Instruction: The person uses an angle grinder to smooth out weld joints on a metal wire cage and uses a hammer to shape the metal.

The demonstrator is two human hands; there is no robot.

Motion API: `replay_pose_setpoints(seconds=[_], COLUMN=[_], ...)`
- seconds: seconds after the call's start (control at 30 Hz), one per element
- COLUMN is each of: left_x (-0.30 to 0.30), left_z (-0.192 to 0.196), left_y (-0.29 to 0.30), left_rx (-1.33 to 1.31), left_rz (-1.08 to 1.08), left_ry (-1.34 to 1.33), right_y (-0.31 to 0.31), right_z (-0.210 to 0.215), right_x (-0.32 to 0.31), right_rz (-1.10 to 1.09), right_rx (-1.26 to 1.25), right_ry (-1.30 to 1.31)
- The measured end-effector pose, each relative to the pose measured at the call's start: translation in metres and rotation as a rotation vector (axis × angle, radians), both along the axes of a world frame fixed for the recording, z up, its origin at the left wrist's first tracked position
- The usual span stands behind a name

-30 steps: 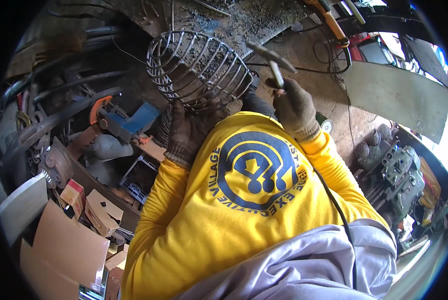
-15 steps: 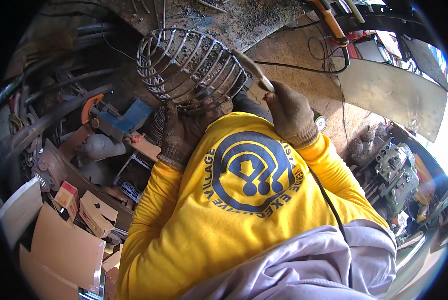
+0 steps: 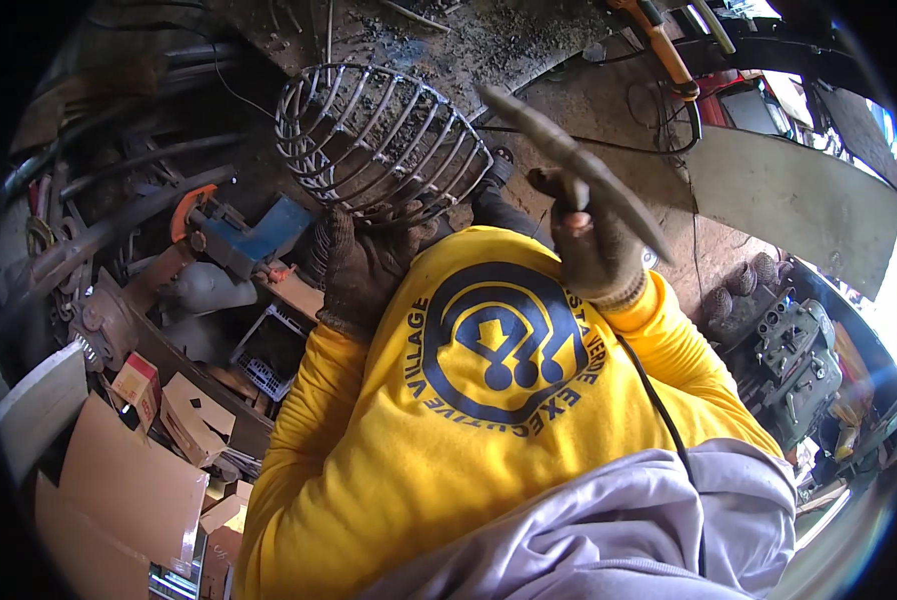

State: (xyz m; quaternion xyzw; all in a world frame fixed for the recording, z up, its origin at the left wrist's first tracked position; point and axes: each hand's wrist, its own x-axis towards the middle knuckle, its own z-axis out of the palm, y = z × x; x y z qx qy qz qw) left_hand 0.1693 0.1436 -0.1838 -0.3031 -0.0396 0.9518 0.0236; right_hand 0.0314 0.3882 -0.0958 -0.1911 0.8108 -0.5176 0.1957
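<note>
A rounded cage of welded metal rods (image 3: 379, 157) stands in front of me, near the worktable's edge. My left hand (image 3: 361, 262), in a brown knit glove, is closed on its near lower rim; the fingers are partly hidden beneath the rods. My right hand (image 3: 601, 252), gloved as well, grips a chipping hammer (image 3: 589, 168) raised to the right of the cage. The hammer's long head, tapered at both ends, slants across above the hand and is apart from the cage. Its handle is mostly hidden in my fist.
A worktable (image 3: 509, 45) littered with dark grit lies beyond the cage. An orange-handled tool with a black cable (image 3: 669, 60) hangs at the upper right. To the left are a blue machine part (image 3: 274, 235) and cardboard boxes (image 3: 134, 480); a metal engine part (image 3: 799, 360) sits at right.
My right hand has lifted the chipping hammer up and away from the cage's right end, turning its head crosswise. My left hand stays at the cage, which has shifted only slightly.
</note>
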Motion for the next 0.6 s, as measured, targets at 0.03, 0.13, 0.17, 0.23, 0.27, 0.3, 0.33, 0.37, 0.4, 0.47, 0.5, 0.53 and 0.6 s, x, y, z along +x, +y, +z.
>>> replay_pose_setpoints(seconds=[0.03,0.13,0.17,0.23,0.27,0.3,0.33,0.37,0.4,0.47,0.5,0.53,0.6], left_x=[0.0,-0.003,-0.006,-0.004,0.002,0.005,0.004,0.004,0.003,-0.002,-0.002,0.0,0.002], left_z=[0.003,0.008,0.006,0.001,-0.005,-0.008,-0.007,-0.004,-0.001,0.004,0.001,-0.001,-0.008], left_y=[-0.001,0.001,0.004,0.003,-0.001,-0.004,-0.005,-0.004,-0.003,0.001,0.001,0.0,-0.007], left_rx=[-0.002,-0.023,-0.068,-0.112,-0.103,-0.094,-0.096,-0.079,-0.062,-0.109,-0.131,-0.154,-0.199], left_rz=[-0.001,-0.159,-0.073,0.012,-0.04,-0.092,-0.093,-0.134,-0.176,-0.129,-0.106,-0.087,-0.158], left_ry=[0.001,0.133,0.032,-0.07,-0.06,-0.05,-0.044,0.058,0.16,0.074,0.031,-0.017,-0.056], right_y=[-0.002,-0.008,-0.006,-0.005,-0.005,-0.003,-0.007,-0.011,-0.014,-0.012,-0.012,-0.012,-0.009], right_z=[-0.001,0.011,0.012,0.012,0.011,-0.004,-0.002,0.0,0.004,0.012,0.01,0.007,0.0], right_x=[0.0,-0.015,-0.015,-0.016,-0.014,-0.006,-0.006,-0.007,-0.012,-0.013,-0.011,-0.007,-0.005], right_rz=[0.02,0.028,0.003,0.027,0.073,0.049,0.044,0.054,0.08,0.032,0.031,0.009,-0.013], right_rx=[0.041,0.251,0.123,-0.035,-0.065,-0.037,0.11,0.262,0.343,0.214,0.215,0.064,-0.09], right_ry=[0.036,-0.227,-0.132,0.023,0.074,0.1,0.051,0.001,-0.097,-0.074,-0.078,0.011,0.109])
